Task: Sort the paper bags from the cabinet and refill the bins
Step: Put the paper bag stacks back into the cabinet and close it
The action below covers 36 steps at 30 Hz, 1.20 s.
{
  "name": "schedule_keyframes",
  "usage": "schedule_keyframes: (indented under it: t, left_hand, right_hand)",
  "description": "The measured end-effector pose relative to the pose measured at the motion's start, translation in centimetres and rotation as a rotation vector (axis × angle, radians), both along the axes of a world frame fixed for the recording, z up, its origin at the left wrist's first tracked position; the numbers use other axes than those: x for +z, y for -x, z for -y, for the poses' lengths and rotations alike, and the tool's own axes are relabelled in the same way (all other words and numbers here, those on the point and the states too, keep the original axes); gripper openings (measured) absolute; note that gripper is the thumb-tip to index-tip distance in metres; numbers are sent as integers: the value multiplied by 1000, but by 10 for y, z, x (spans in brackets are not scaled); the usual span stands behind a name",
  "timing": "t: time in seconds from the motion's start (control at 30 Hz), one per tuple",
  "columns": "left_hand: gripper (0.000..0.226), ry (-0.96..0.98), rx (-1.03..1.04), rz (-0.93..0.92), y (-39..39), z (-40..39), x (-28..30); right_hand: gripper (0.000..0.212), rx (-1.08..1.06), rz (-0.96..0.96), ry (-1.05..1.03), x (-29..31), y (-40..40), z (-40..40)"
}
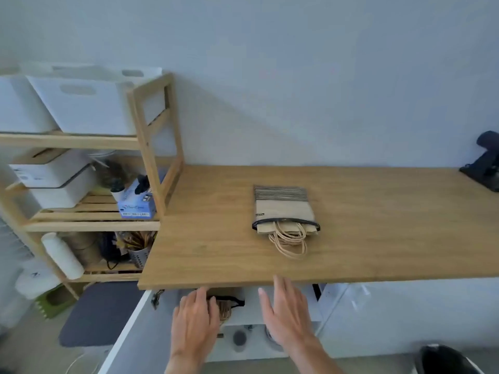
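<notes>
Both hands, left (195,317) and right (286,311), and the forearms are bare, without sleeves, rings or watch

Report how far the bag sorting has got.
Done: one holder of paper bags lies on the wooden counter. In hand: the left hand reaches for a second bundle inside the open cabinet; the right hand hovers open. Left: sorting and refilling bins.

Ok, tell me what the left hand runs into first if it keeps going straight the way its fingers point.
Most likely the bundle of paper bags inside the open cabinet under the wooden countertop. The left hand already has its fingertips at the twine handles, though depth is hard to judge.
</notes>
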<state>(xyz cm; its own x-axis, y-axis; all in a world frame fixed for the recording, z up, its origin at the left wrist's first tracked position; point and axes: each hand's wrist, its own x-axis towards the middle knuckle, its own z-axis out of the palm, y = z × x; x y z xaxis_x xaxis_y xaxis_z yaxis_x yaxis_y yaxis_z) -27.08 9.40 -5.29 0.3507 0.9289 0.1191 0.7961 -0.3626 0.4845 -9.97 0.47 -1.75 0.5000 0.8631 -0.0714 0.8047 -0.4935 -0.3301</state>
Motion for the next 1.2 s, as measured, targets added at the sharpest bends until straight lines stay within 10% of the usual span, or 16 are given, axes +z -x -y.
schedule_keyframes:
  t: [0.33, 0.8, 1.1, 1.2]
  left_hand:
    - [31, 123, 74, 417, -151, -70, 65]
    - [127, 110, -537, -276, -256, -194, 10]
    - [70, 147, -341, 30, -266, -191, -13]
    - [93, 194, -394, 34, -255, -182, -8]
  right_hand:
    - [58, -129, 61, -133, 53, -130, -68]
    - [93, 205, 38, 164, -1, -260, -154]
    - [35, -201, -296, -231, -7, -264, -180]
    - [56, -315, -300, -173, -18, -254, -182]
